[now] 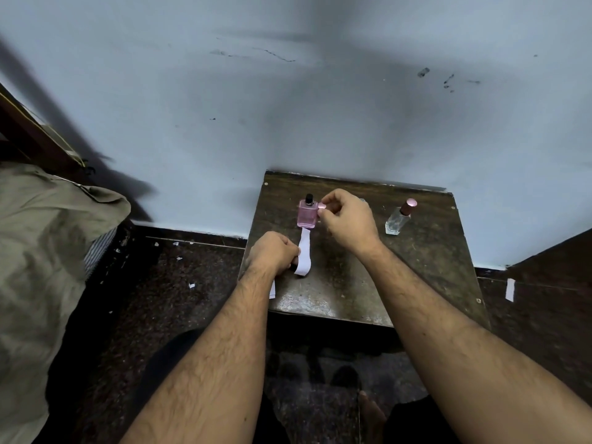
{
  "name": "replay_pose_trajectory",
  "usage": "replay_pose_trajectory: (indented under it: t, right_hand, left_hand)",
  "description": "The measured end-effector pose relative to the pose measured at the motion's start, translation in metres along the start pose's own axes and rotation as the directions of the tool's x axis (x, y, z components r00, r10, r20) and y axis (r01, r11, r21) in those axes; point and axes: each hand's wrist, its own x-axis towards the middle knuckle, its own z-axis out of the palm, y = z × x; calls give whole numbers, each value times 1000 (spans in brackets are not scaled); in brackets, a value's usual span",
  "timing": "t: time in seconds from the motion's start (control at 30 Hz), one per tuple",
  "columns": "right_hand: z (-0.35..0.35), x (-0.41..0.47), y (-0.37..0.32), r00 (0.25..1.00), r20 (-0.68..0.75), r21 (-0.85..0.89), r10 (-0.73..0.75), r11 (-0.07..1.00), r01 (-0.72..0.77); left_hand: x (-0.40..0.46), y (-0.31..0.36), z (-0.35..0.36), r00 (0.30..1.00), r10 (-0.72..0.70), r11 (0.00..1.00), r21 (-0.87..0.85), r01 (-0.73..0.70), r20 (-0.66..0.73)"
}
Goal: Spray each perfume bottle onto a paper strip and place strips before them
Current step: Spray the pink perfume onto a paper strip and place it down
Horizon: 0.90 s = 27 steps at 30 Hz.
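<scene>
A pink square perfume bottle point(306, 214) stands uncapped at the back left of the small dark table point(352, 283), its black nozzle bare. My right hand point(347, 219) pinches the bottle's pink cap point(322, 206) just right of the nozzle. My left hand point(272, 253) grips the near end of a white paper strip point(304, 254), which runs from my fingers up to the foot of the pink bottle. A clear glass bottle point(398, 219) with a rose-gold cap stands at the back right, apart from both hands.
The table stands against a pale blue wall point(288, 107). Another paper strip point(272, 290) pokes out under my left wrist, and a white strip point(510, 289) lies on the dark floor at the right. A bed with olive cloth point(41, 251) fills the left.
</scene>
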Motion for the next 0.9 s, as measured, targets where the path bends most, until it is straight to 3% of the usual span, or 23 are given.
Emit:
replay_pose_trajectory:
  t: [0.17, 0.5, 0.9]
  right_hand:
    - [2, 10, -6, 997, 50, -153, -62, 986, 69]
    - [7, 21, -11, 977, 203, -295, -70, 947, 129]
    - [1, 13, 1, 993, -16, -108, -119, 987, 117]
  left_hand:
    - [3, 5, 1, 999, -28, 997, 77, 31, -38]
    - [12, 7, 4, 996, -64, 997, 47, 68, -64]
    - [20, 15, 3, 991, -118, 993, -1, 118, -63]
